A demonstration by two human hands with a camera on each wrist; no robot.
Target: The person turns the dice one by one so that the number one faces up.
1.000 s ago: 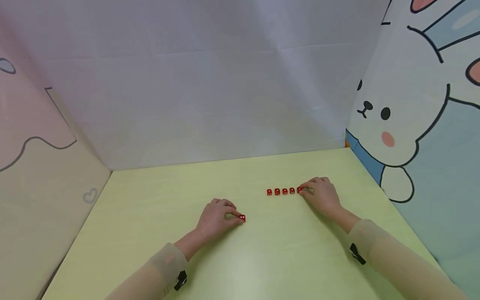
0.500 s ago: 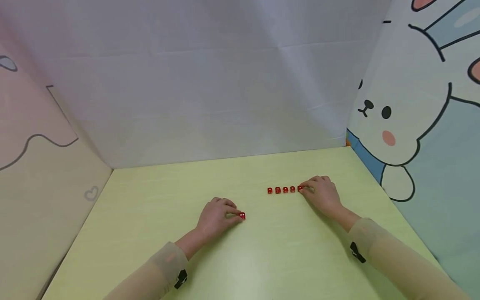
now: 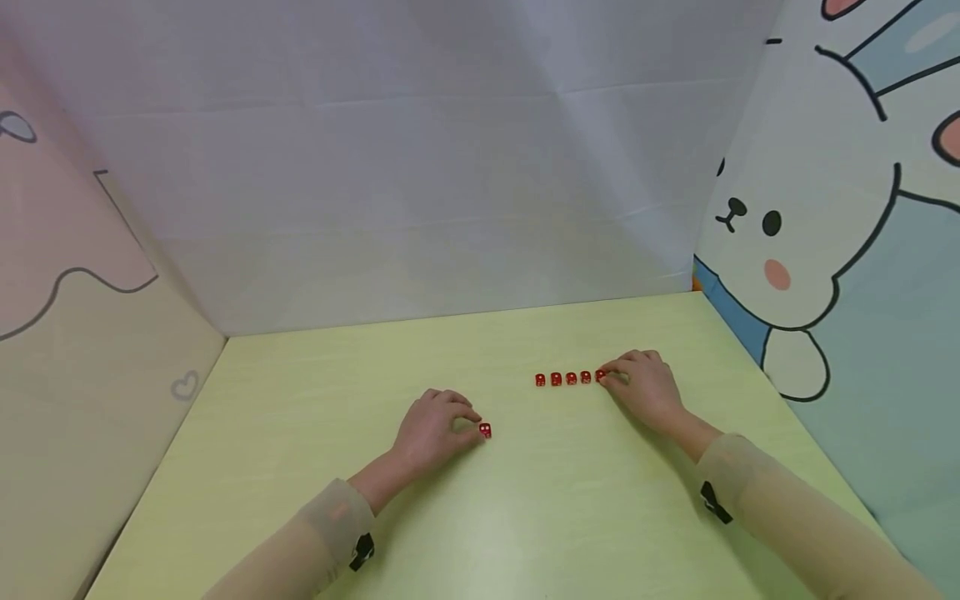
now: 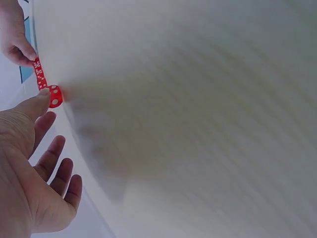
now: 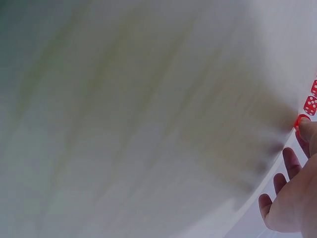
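Observation:
A single red die with white pips (image 3: 486, 431) lies on the table in front of my left hand (image 3: 435, 429). In the left wrist view the thumb tip overlaps this die (image 4: 56, 96), while the index finger stands apart from it and the other fingers are loosely bent. Farther back and to the right, several red dice (image 3: 556, 379) form a straight, evenly spaced row. At the row's right end my right hand (image 3: 647, 390) pinches the last die (image 3: 600, 376) between thumb and index finger. In the right wrist view its fingertips partly cover that die (image 5: 300, 120).
Both hands work over a pale yellow table (image 3: 315, 383). A plain whitish cloth wall (image 3: 450, 208) rises behind it. Printed panels stand at the sides, the right one with a cartoon rabbit (image 3: 810, 242).
My left index finger has lifted off the single die, loosening the pinch; the die stays where it was. My right hand holds still at the row's end. The head view shifts slightly.

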